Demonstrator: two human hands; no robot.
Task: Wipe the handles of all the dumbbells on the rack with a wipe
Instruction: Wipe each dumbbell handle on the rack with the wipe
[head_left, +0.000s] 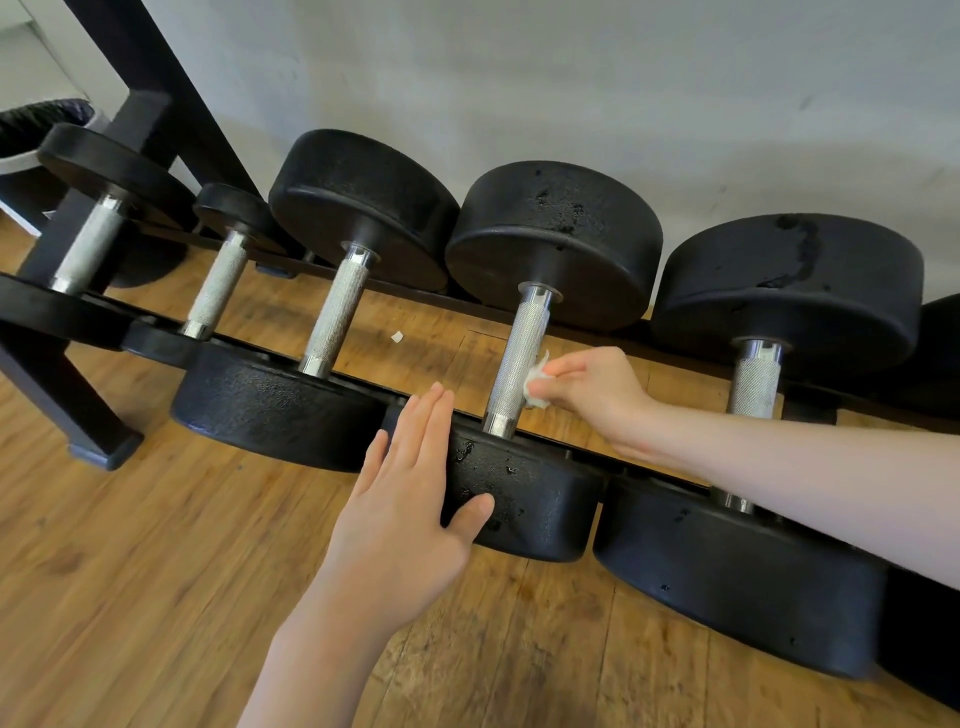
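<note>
Several black dumbbells with knurled steel handles lie side by side on a low black rack. My right hand pinches a small white wipe against the right side of the fourth dumbbell's handle. My left hand lies flat, fingers straight, on the near head of that same dumbbell, thumb on its front face. Other handles show to the left and to the right.
A wooden floor runs under and in front of the rack. A scrap of white paper lies on the floor behind the front rail. A pale wall stands behind, a dark frame post at the left, a black bin far left.
</note>
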